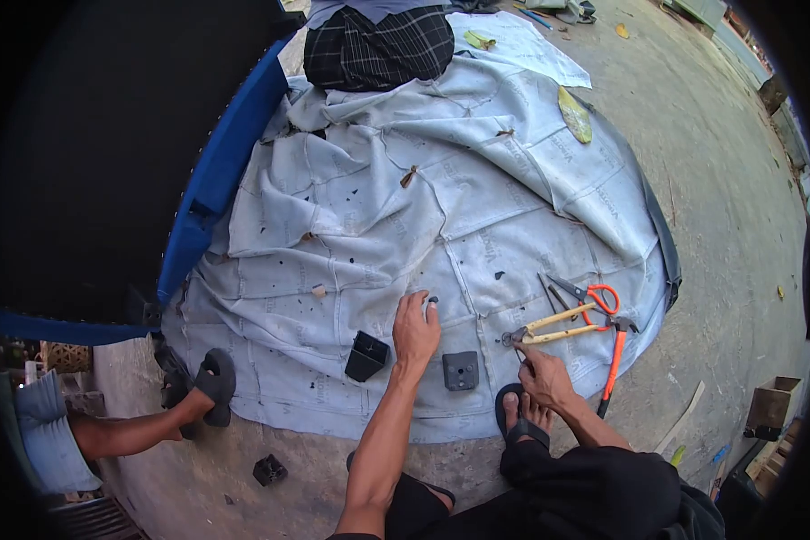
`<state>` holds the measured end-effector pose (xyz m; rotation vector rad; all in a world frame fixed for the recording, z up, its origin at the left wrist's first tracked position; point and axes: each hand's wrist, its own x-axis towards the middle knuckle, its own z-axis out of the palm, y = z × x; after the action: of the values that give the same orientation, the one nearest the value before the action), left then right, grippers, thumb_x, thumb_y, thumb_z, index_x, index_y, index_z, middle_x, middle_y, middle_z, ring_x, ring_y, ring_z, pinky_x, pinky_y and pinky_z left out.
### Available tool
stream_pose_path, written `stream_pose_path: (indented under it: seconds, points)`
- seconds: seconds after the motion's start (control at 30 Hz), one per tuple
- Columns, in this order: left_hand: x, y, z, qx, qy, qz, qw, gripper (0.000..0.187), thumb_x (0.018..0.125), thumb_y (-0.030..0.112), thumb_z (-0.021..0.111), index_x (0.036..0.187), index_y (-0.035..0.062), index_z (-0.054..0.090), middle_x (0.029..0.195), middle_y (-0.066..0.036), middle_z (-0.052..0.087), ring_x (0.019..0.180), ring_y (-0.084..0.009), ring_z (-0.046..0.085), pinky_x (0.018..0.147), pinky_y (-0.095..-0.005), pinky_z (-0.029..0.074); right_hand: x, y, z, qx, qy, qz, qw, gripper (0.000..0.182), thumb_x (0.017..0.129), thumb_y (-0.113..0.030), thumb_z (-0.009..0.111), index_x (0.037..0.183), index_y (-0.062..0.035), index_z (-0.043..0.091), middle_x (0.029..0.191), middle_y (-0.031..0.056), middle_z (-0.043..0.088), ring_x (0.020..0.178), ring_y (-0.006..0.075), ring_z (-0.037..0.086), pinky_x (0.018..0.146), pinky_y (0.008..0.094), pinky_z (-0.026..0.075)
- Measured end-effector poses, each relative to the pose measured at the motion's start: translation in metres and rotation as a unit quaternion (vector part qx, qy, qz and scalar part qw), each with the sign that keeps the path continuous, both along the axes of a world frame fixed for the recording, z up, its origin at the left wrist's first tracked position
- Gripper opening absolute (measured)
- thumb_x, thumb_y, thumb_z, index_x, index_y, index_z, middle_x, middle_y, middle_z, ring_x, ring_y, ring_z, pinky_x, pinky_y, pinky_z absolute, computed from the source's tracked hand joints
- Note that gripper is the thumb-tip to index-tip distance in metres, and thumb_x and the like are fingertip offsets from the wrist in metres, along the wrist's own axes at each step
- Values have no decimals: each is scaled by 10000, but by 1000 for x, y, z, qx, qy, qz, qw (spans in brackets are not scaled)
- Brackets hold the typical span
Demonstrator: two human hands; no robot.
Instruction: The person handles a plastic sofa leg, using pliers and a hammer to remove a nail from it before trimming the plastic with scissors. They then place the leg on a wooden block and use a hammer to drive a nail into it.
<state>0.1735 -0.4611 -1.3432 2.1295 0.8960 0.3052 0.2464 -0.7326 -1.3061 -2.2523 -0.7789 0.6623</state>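
My left hand is over the grey cloth, pinching a small dark piece between thumb and fingers. Low on the right, my right hand has its fingers drawn together beside the head of the yellow-handled pincers. Something thin shows at its fingertips, too small to name. On either side of my left forearm are a black hollow block and a dark square block. Scissors with orange handles and an orange-handled hammer lie beyond the pincers.
A large black panel with a blue edge stands at left. Another person in plaid cloth sits at the back; someone's sandalled foot is at left. A black block lies on the concrete. Dark scraps and leaves dot the cloth.
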Motion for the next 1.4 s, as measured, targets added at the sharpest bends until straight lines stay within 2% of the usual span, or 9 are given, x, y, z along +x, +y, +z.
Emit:
stream_pose_path:
  seconds: [0.27,0.33,0.47,0.57,0.67,0.87,1.2,1.33,1.4]
  points:
    - [51,35,-15,100,-22,-23,994,296,890,108,662,1170,14,654,1104,-180,648,988,-354,657,886,-430,525,15,-8,5,-7,43,-17,999,250,820,-100,627,1061,-35,622,761,189,657,726,394,675,680,470,537]
    - [51,41,-17,150,133,-109,974,343,835,55,716,1169,15,654,1101,-179,643,1009,-364,648,891,-432,523,19,-12,3,-5,-2,-12,1000,234,823,-96,619,1049,-35,624,815,198,670,765,398,682,698,475,544]
    - [35,52,-29,136,78,-153,976,389,779,1,755,1156,11,661,1100,-177,638,999,-362,653,871,-427,526,28,-18,2,-28,2,-15,999,223,826,-95,614,1041,-35,628,872,199,680,803,401,686,714,478,548]
    - [20,54,-40,14,40,-116,992,384,782,-12,746,1157,10,667,1068,-165,649,932,-348,655,838,-415,529,35,-19,4,-35,-4,-10,999,210,836,-93,611,1036,-30,633,912,194,689,840,408,682,734,477,548]
    - [4,56,-46,48,-6,-144,988,376,800,4,737,1169,14,666,1074,-162,660,924,-336,654,842,-408,527,39,-14,4,-28,-10,3,1000,202,844,-86,603,1036,-31,633,907,198,688,855,409,681,748,477,546]
    - [-20,41,-14,47,57,-147,986,336,842,31,711,1176,33,674,1136,-161,651,985,-333,659,867,-404,521,39,-5,9,-23,-1,12,1000,194,849,-86,597,1033,-34,633,921,198,693,854,413,680,745,493,542]
    - [-12,50,-24,-61,118,-97,986,459,841,105,743,1276,52,608,1165,-180,642,1091,-387,609,941,-432,493,21,-2,13,17,3,29,999,202,839,-82,601,1034,-40,632,910,205,691,816,421,678,717,486,547]
    - [-38,35,9,76,85,-95,989,485,842,145,763,1280,24,592,1181,-206,631,1100,-374,610,935,-446,489,16,-9,10,9,13,19,1000,205,841,-83,600,1037,-39,636,911,206,692,810,421,679,726,489,547]
    - [-52,18,21,145,254,-156,943,496,826,189,789,1263,45,605,1166,-185,627,1114,-354,601,957,-471,470,16,-12,5,-20,23,22,999,210,850,-94,609,1051,-43,645,932,200,701,804,418,684,722,499,548]
